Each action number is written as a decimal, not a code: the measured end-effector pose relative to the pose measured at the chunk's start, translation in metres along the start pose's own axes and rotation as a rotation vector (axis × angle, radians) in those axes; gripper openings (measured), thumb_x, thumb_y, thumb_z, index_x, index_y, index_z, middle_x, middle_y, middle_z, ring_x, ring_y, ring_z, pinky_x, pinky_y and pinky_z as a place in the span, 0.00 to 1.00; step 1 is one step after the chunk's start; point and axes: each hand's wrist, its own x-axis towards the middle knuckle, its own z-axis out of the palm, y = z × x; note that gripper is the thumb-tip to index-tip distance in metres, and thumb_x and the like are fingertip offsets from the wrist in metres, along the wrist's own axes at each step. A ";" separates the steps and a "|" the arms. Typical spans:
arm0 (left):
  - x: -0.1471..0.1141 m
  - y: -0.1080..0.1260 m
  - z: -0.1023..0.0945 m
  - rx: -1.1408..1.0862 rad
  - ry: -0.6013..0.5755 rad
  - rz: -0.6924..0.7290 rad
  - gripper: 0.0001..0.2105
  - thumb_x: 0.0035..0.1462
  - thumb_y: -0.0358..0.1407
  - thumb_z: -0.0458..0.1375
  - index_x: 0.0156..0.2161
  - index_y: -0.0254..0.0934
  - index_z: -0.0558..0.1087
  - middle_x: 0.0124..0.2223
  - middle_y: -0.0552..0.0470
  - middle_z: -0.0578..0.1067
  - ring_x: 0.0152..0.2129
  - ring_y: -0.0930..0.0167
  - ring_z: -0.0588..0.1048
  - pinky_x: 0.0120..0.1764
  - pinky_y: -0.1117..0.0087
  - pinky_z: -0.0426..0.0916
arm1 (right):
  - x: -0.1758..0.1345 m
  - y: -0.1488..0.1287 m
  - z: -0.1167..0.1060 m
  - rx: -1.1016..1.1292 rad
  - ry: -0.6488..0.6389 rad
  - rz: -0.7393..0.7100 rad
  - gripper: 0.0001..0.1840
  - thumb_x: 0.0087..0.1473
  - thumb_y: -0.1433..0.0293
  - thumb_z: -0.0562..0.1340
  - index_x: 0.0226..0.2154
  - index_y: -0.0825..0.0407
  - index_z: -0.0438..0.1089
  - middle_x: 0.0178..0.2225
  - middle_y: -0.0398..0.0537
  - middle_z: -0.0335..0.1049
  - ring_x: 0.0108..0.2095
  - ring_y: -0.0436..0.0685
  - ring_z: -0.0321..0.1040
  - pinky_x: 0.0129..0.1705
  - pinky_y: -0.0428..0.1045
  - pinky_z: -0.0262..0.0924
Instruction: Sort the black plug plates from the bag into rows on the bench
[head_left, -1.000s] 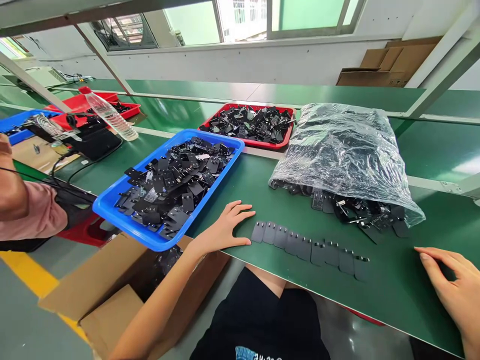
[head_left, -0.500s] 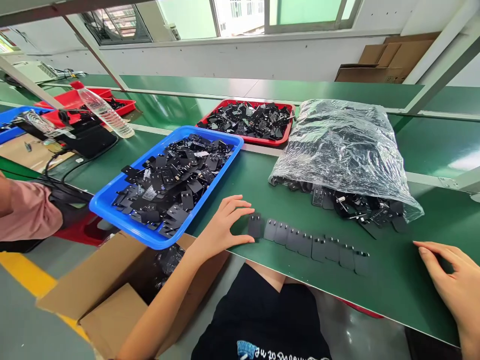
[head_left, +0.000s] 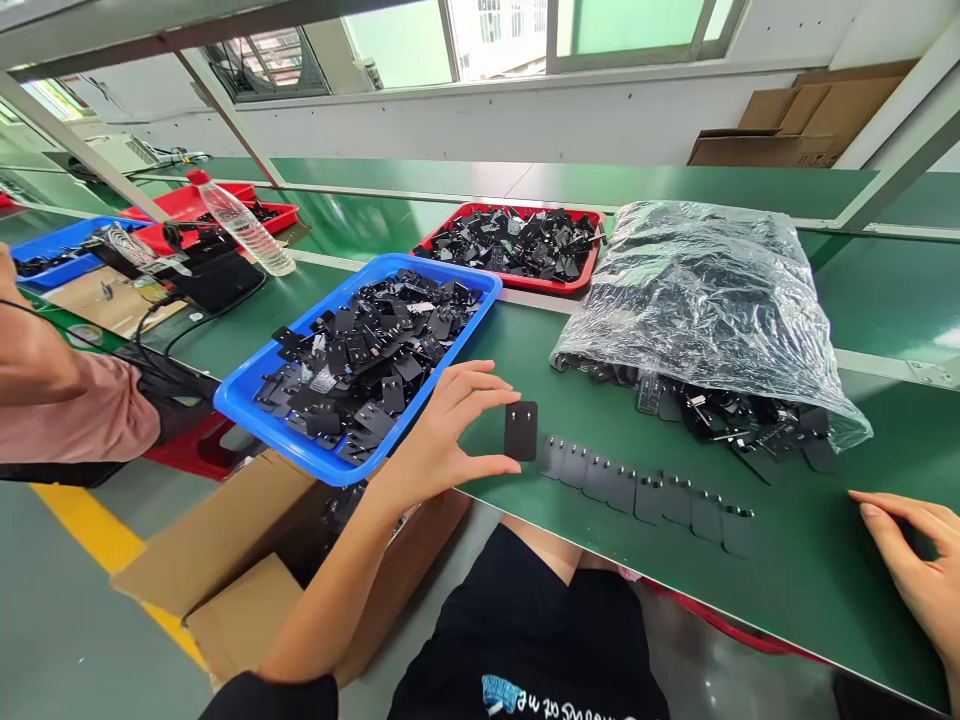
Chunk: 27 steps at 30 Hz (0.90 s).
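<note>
My left hand [head_left: 450,440] grips a small black card [head_left: 520,432] between thumb and fingertips, at its top and bottom left corners. Two small shiny metal studs show near the card's upper edge. To its right, a slanting row of similar black cards [head_left: 600,478] lies overlapping on the green table, each with small metal bits along its top. At the right edge of the view my right hand [head_left: 919,565] rests on the table, partly cut off. Its thumb and forefinger tips are close together, and nothing shows between them.
A blue tray [head_left: 251,395] heaped with black cards stands to the left, a red tray [head_left: 592,265] of similar pieces behind. A plastic bag [head_left: 712,290] spills black parts at the right. Also there: a water bottle [head_left: 244,225], an open carton [head_left: 217,530] below, another person's arm [head_left: 34,350].
My left hand has lifted the card from the left end of the row, and its face now tilts towards me. The whole view has shifted slightly; my right hand stays beside the row.
</note>
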 end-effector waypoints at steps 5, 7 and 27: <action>0.092 -0.039 -0.003 0.254 0.097 -0.051 0.26 0.55 0.43 0.64 0.57 0.41 0.66 0.56 0.43 0.68 0.63 0.54 0.56 0.63 0.43 0.50 | 0.003 -0.010 -0.006 0.019 -0.055 0.073 0.23 0.47 0.48 0.51 0.29 0.44 0.73 0.38 0.44 0.77 0.35 0.63 0.74 0.28 0.54 0.62; 0.135 -0.057 -0.008 0.327 0.146 -0.141 0.36 0.53 0.44 0.66 0.64 0.42 0.58 0.65 0.40 0.59 0.66 0.49 0.44 0.63 0.38 0.39 | 0.004 -0.013 -0.008 0.047 -0.073 0.115 0.24 0.46 0.47 0.50 0.28 0.44 0.73 0.38 0.45 0.77 0.34 0.63 0.73 0.27 0.55 0.62; 0.002 -0.032 0.072 -0.099 -0.372 -0.174 0.23 0.51 0.43 0.67 0.51 0.39 0.71 0.57 0.42 0.71 0.60 0.57 0.62 0.61 0.42 0.57 | 0.004 -0.014 -0.005 0.097 -0.044 0.057 0.23 0.48 0.49 0.52 0.28 0.45 0.74 0.35 0.44 0.77 0.39 0.62 0.74 0.29 0.52 0.62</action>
